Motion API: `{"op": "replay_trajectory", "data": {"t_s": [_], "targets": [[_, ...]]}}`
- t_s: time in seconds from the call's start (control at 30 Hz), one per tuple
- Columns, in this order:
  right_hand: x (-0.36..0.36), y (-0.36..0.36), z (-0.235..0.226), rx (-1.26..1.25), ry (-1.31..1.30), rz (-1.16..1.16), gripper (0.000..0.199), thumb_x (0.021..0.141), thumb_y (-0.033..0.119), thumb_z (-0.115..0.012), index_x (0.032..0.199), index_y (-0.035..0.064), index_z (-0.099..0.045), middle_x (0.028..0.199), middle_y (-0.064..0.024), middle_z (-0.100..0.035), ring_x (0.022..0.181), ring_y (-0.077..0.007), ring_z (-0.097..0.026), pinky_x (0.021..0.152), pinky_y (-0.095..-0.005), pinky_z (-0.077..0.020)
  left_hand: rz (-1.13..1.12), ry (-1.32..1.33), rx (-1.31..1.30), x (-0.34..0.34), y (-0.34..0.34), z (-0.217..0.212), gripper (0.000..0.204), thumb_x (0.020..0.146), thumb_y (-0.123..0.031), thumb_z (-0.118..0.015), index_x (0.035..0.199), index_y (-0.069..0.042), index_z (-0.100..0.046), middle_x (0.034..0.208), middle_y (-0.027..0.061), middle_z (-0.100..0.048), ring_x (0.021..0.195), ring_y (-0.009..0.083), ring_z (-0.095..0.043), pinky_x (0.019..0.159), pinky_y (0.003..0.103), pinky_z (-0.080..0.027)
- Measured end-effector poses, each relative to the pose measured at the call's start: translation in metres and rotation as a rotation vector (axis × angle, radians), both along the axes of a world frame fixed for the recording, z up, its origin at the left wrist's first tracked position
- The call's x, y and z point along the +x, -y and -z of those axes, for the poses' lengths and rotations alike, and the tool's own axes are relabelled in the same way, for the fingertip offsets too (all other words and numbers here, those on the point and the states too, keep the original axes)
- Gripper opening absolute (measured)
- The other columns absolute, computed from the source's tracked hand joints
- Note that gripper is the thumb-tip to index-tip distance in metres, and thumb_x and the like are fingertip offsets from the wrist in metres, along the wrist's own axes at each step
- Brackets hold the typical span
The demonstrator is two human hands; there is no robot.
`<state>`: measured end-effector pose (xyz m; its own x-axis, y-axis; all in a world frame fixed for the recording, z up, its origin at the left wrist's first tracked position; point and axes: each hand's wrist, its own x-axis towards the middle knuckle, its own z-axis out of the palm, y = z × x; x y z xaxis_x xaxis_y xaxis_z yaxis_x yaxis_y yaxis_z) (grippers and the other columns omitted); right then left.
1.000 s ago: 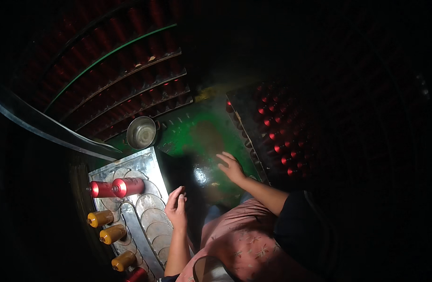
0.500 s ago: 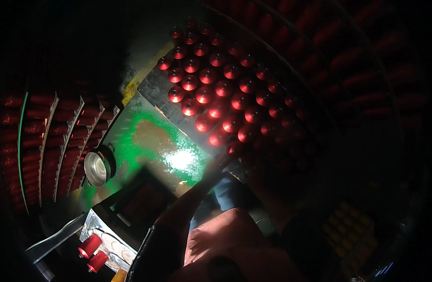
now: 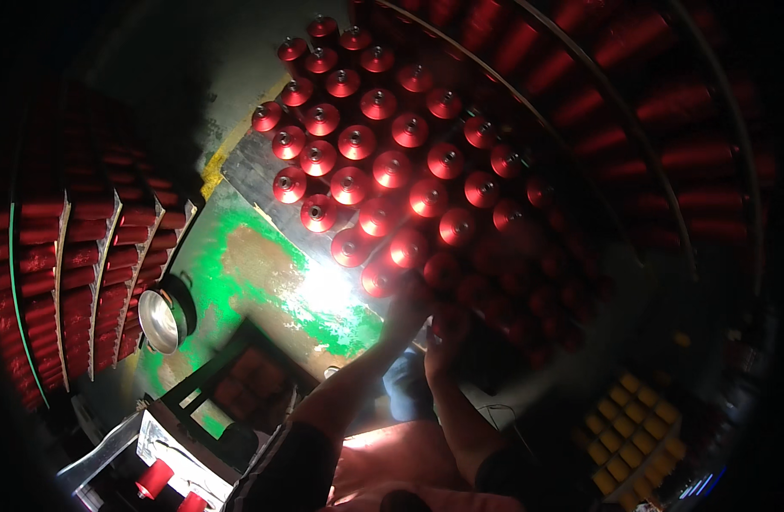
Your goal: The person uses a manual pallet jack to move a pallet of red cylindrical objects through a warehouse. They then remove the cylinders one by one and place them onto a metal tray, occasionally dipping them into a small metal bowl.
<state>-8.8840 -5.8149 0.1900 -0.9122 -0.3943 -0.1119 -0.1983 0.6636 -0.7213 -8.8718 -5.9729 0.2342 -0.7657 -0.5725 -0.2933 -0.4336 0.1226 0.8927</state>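
Rows of red cone-topped spools, each with a small metallic tip, stand upright and close together on a dark grey base. My left hand reaches to the near edge of these rows, beside the closest spools. Beside it, slightly lower and to the right, is my right hand, next to a dim red shape that looks like another spool. Shadow and blur hide the fingers of both hands, so their grip does not show.
Racks of red spools stand at the left and upper right. A metal pot sits by the left rack. Lower left, red spools lie on a white surface. A crate of yellow cylinders is at lower right.
The view has shifted, and the spools appear larger and further left. Both hands sit lower in the picture, and my right hand and forearm now show more clearly out of the shadow.
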Motion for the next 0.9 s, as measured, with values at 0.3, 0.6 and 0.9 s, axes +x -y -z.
{"op": "replay_trajectory", "data": {"t_s": [0.3,0.6,0.9], "targets": [[-0.021,-0.058,-0.006,0.11,-0.263,-0.301,0.046,0.08,0.018,-0.073,0.125,0.0095,-0.066,0.138,-0.022,-0.051,0.13,-0.0401,-0.045,0.114,-0.0481,-0.032,0.158,0.086,-0.286,0.097,-0.003,-0.047,0.042,0.08,-0.013,-0.071,0.121,-0.015,-0.064,0.124,0.0178,-0.055,0.112,0.0387,-0.056,0.089,0.045,-0.051],[-0.041,0.026,-0.17,-0.122,0.352,-0.718,0.072,0.071,0.025,-0.077,0.137,0.0034,-0.057,0.135,-0.0166,-0.053,0.127,-0.0303,-0.048,0.111,-0.0435,-0.0342,-0.239,0.146,-0.523,0.321,0.056,-0.265,0.051,0.069,-0.019,-0.087,0.117,-0.031,-0.074,0.135,0.0115,-0.05,0.109,0.0317,-0.052,0.096,0.038,-0.047],[0.109,0.343,-0.296,-0.542,0.969,-1.035,0.072,0.091,0.011,-0.062,0.154,0.0046,-0.029,0.138,-0.0092,-0.053,0.12,-0.0202,-0.056,0.104,-0.0397,-0.0445,-1.368,-0.371,-0.308,0.557,0.123,-0.366,0.066,0.085,-0.02,-0.075,0.143,-0.003,-0.048,0.147,0.014,-0.046,0.133,0.0259,-0.044,0.112,0.038,-0.034]]}}
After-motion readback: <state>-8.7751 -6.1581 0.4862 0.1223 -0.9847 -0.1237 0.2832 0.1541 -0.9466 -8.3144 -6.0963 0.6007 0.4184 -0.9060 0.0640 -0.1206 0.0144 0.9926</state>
